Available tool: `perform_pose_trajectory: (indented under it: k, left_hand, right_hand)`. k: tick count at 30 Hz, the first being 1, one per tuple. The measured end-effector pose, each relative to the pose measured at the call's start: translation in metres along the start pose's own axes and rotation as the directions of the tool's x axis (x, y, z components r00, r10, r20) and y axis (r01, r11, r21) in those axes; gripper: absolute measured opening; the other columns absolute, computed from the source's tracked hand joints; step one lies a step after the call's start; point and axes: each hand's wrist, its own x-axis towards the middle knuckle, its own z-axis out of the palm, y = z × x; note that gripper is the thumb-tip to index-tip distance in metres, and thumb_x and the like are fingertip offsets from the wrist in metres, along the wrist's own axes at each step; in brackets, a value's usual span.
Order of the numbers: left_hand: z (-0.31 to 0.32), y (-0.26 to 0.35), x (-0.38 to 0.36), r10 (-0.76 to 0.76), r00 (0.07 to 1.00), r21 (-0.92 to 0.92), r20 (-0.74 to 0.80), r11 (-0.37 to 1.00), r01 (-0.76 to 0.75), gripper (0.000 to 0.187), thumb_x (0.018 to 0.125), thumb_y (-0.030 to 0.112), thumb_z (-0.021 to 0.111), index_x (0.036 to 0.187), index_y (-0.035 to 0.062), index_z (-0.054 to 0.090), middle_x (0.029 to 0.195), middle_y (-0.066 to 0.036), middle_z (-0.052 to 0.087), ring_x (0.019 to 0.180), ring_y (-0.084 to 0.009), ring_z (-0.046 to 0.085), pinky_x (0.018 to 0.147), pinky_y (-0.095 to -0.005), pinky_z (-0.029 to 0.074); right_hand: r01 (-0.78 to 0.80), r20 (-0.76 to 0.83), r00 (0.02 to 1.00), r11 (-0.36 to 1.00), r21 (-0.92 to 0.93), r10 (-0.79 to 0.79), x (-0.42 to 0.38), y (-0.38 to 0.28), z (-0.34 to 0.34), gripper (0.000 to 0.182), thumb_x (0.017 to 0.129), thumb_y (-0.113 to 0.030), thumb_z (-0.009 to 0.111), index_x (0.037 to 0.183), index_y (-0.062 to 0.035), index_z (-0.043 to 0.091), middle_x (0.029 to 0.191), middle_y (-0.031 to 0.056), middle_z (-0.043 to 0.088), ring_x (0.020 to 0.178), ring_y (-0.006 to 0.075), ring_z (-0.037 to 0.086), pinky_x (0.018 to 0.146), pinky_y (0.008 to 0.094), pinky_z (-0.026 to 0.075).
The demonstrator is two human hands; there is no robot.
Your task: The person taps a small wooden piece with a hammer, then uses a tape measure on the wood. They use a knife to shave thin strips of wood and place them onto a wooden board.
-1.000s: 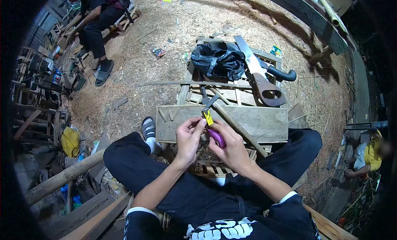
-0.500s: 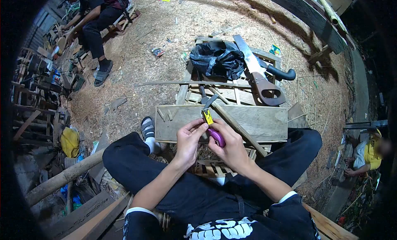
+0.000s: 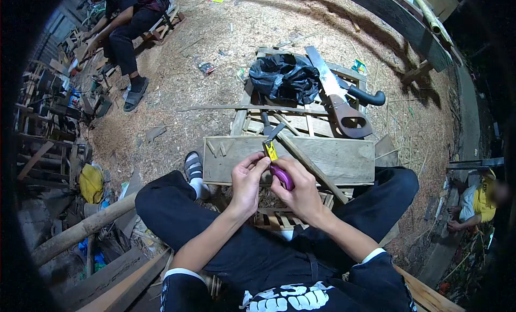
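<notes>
A tape measure with a purple case point(image 3: 281, 177) and a short length of yellow blade point(image 3: 270, 150) is between my hands, above the near edge of a wooden board point(image 3: 344, 156). My right hand point(image 3: 301, 188) is closed around the case. My left hand point(image 3: 248, 184) is closed, its thumb and forefinger pinched at the left side of the yellow blade. Just beyond the blade end lies a hammer point(image 3: 275, 132). A long wooden strip point(image 3: 312, 169) slants across the board, and small wood pieces point(image 3: 216, 148) lie at its left.
Beyond the board, a slatted crate point(image 3: 242, 116) bears a black plastic bag point(image 3: 284, 78) and a handsaw point(image 3: 336, 97). A person point(image 3: 126, 35) sits at the upper left, another person point(image 3: 478, 199) at the far right. A thick pole point(image 3: 86, 228) lies at lower left.
</notes>
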Motion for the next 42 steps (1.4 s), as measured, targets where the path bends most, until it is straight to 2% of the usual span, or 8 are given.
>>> perform_pose_trajectory:
  k: [11,12,23,26,29,31,34,42]
  left_hand:
    - [0.008,0.016,0.005,-0.031,0.999,0.013,0.022,0.999,0.030,0.027,0.100,0.009,0.072,0.124,0.0000,0.063,0.100,-0.008,0.072,0.083,-0.0124,0.068,0.072,-0.0277,0.054]
    - [0.007,0.016,0.006,-0.032,0.999,0.014,0.024,0.999,0.032,0.027,0.100,0.009,0.072,0.124,0.0000,0.063,0.100,-0.008,0.072,0.083,-0.0124,0.068,0.072,-0.0277,0.054]
    - [-0.005,0.025,0.017,0.157,0.988,0.146,0.010,0.977,-0.156,0.023,0.099,0.011,0.075,0.117,-0.0029,0.069,0.082,-0.002,0.066,0.066,-0.0070,0.057,0.056,-0.0208,0.042]
    - [-0.010,0.031,0.019,0.222,0.975,0.309,-0.008,0.928,-0.209,0.026,0.098,0.012,0.076,0.118,-0.0039,0.071,0.088,-0.002,0.069,0.070,-0.0052,0.059,0.062,-0.0194,0.046]
    - [-0.010,0.037,0.017,0.248,0.969,0.393,0.002,0.891,-0.229,0.021,0.098,0.008,0.076,0.114,-0.0044,0.073,0.092,-0.001,0.070,0.075,-0.0024,0.059,0.066,-0.0185,0.046]
    - [-0.018,0.034,0.021,0.278,0.959,0.459,0.050,0.847,-0.269,0.021,0.096,0.007,0.076,0.114,-0.0039,0.074,0.095,-0.001,0.071,0.079,-0.0030,0.061,0.068,-0.0192,0.048]
    - [-0.020,0.034,0.026,0.297,0.948,0.558,0.117,0.770,-0.310,0.021,0.094,0.009,0.077,0.112,-0.0028,0.076,0.093,-0.002,0.074,0.078,-0.0052,0.064,0.068,-0.0218,0.050]
    - [-0.013,0.045,0.040,0.409,0.881,0.833,0.238,0.381,-0.402,0.020,0.089,0.012,0.076,0.104,-0.0010,0.078,0.084,-0.005,0.074,0.067,-0.0068,0.061,0.059,-0.0258,0.048]
  right_hand:
    - [-0.027,-0.233,0.973,0.995,-0.100,0.003,0.017,0.013,-0.026,0.033,0.085,-0.003,0.074,0.117,0.0036,0.068,0.116,0.0238,0.072,0.104,0.0390,0.073,0.089,0.0431,0.059]
    - [0.006,-0.270,0.962,0.990,-0.139,-0.043,0.019,0.015,-0.026,0.029,0.087,-0.002,0.073,0.116,0.0019,0.069,0.107,0.0177,0.073,0.094,0.0288,0.074,0.084,0.0378,0.058]
    - [-0.058,-0.264,0.965,0.983,-0.175,0.010,0.021,0.026,-0.048,0.041,0.087,-0.002,0.073,0.127,0.0022,0.066,0.108,0.0227,0.070,0.097,0.0362,0.073,0.085,0.0428,0.057]
    - [-0.176,-0.314,0.940,0.978,-0.115,0.132,0.022,0.029,-0.048,0.091,0.088,0.001,0.072,0.166,-0.0060,0.024,0.122,0.0257,0.064,0.100,0.0392,0.071,0.088,0.0454,0.056]
    - [-0.189,-0.302,0.942,0.975,-0.118,0.146,0.022,0.035,-0.055,0.097,0.088,0.003,0.071,0.167,-0.0074,0.016,0.124,0.0261,0.063,0.102,0.0423,0.070,0.091,0.0469,0.055]
    - [-0.229,-0.324,0.926,0.971,-0.072,0.194,0.025,0.037,-0.059,0.088,0.087,0.004,0.072,0.163,-0.0060,0.030,0.126,0.0251,0.063,0.113,0.0430,0.066,0.099,0.0484,0.052]
    - [-0.132,-0.227,0.974,0.868,-0.479,0.023,0.036,0.061,-0.067,0.054,0.084,0.001,0.076,0.137,-0.0048,0.063,0.136,0.0207,0.059,0.127,0.0434,0.056,0.110,0.0508,0.044]
    - [-0.031,-0.077,0.997,0.778,-0.627,-0.022,0.071,0.097,-0.054,0.038,0.098,-0.024,0.070,0.131,-0.0056,0.066,0.138,0.0232,0.055,0.131,0.0406,0.050,0.107,0.0514,0.042]
